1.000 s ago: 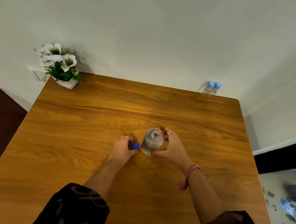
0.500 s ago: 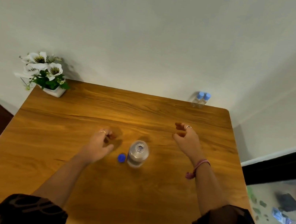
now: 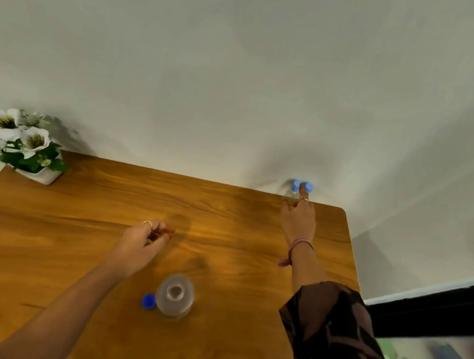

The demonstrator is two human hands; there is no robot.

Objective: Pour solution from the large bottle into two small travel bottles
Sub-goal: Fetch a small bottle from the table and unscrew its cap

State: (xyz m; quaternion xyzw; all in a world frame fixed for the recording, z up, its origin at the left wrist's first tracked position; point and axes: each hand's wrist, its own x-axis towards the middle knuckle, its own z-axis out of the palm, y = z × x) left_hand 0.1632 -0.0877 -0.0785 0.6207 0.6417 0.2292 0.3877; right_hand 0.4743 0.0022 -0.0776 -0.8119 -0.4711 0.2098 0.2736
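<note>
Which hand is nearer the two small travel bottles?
Right. The right hand reaches the travel bottles at the table's far edge; the left hand hovers mid-table, well away.

Person, seen from the head. Left hand (image 3: 140, 244): a thin gold-toned ring (image 3: 148, 222) on one finger; forearm bare. Right hand (image 3: 298, 219): a similar ring (image 3: 304, 199); a pink cord bracelet (image 3: 296, 247) at the wrist; a dark brown-and-black patterned sleeve (image 3: 337, 342) on the upper arm.
</note>
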